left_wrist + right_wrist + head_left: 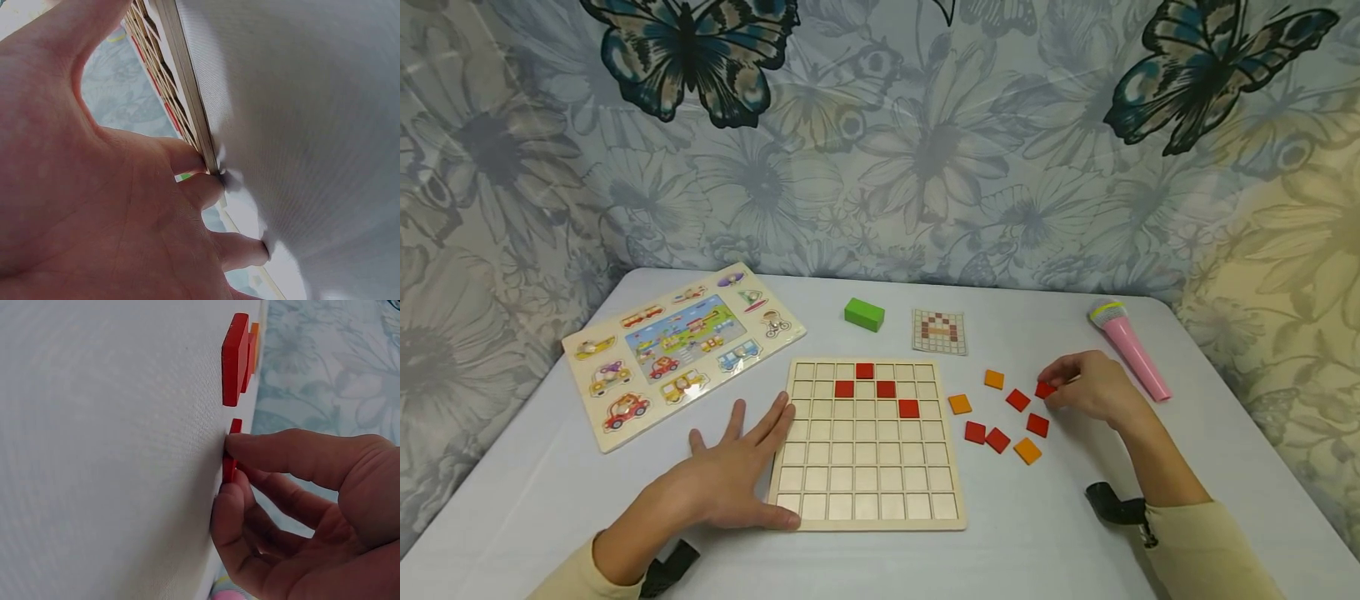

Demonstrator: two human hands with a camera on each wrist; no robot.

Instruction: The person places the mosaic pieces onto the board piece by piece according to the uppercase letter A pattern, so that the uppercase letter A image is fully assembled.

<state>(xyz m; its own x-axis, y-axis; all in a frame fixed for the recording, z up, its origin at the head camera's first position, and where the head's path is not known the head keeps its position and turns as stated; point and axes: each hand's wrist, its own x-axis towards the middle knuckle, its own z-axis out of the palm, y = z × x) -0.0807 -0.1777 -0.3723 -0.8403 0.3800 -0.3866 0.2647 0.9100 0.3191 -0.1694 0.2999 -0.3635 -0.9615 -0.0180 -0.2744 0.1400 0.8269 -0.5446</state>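
Note:
A wooden grid board (865, 454) lies in the middle of the table, with red squares in several of its upper cells. My left hand (730, 475) is spread flat along its left side, thumb at the lower left corner and fingertips against the upper left edge. At the right, my right hand (1093, 387) pinches a red square tile (231, 464) between thumb and fingers, low over the cloth. Loose red tiles (997, 440) and orange tiles (1027, 451) are scattered between that hand and the board.
Behind the board are a green block (864, 314) and a small pattern card (938, 332) with a coloured grid. A picture puzzle board (685, 346) lies at the back left. A pink toy microphone (1138, 358) rests beyond my right hand. Patterned fabric (910, 167) hangs behind the table.

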